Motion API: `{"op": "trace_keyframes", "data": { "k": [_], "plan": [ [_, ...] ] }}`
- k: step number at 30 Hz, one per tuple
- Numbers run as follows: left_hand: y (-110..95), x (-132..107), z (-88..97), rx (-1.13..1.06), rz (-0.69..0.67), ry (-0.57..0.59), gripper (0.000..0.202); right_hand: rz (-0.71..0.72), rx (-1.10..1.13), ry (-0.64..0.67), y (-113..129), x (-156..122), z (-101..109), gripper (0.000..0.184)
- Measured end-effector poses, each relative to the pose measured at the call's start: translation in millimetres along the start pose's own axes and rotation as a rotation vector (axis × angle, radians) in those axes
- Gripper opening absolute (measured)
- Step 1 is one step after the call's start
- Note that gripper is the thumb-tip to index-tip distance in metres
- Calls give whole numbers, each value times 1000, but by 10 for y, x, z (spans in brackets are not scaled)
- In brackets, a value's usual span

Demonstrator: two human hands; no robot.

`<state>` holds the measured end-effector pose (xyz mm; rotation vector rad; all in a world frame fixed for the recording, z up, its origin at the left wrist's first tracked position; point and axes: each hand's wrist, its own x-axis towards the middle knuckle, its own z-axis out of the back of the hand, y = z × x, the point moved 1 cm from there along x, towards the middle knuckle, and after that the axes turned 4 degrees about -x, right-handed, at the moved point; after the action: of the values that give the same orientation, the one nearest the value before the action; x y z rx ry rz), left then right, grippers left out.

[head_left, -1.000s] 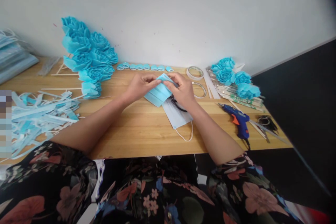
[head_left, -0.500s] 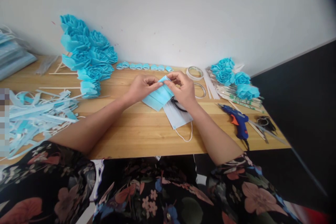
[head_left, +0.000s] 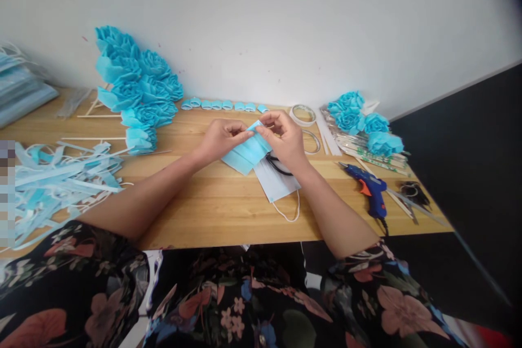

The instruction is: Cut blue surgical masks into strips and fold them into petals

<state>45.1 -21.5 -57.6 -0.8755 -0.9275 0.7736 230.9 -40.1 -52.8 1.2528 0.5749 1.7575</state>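
Observation:
A light blue pleated mask piece (head_left: 247, 153) is held just above the wooden table (head_left: 212, 201), near its middle. My left hand (head_left: 220, 138) pinches its upper edge from the left. My right hand (head_left: 285, 138) pinches the same top corner from the right, fingers curled. Under my right hand lies a whole face mask (head_left: 275, 182) with a white ear loop, and black scissors (head_left: 277, 166) rest partly hidden on it.
Blue fabric roses (head_left: 136, 89) pile at the back left, more roses (head_left: 362, 119) at the back right. Small folded blue pieces (head_left: 222, 104) line the wall. Tape rolls (head_left: 304, 114), a blue glue gun (head_left: 369, 187), cut strips (head_left: 57, 182) and stacked masks (head_left: 20, 92) surround.
Both hands have shifted their pinch slightly along the top corner of the blue piece, and the piece has settled a little lower toward the table.

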Motion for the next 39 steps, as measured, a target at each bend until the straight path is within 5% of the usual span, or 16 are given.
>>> {"op": "trace_keyframes", "data": {
  "k": [20,28,33,39],
  "plan": [
    [27,-7,0,72,-32,8,39,-13,-78,64,-17,-3,1,13],
    [18,-4,-10,45,-24,1,34,-86,94,160,-89,29,13,45],
    [30,-5,-3,79,-26,29,32,-173,149,183,-127,29,-16,23],
    [1,-6,-6,34,7,87,38,-60,-6,121,45,-14,-40,19]
  ]
}}
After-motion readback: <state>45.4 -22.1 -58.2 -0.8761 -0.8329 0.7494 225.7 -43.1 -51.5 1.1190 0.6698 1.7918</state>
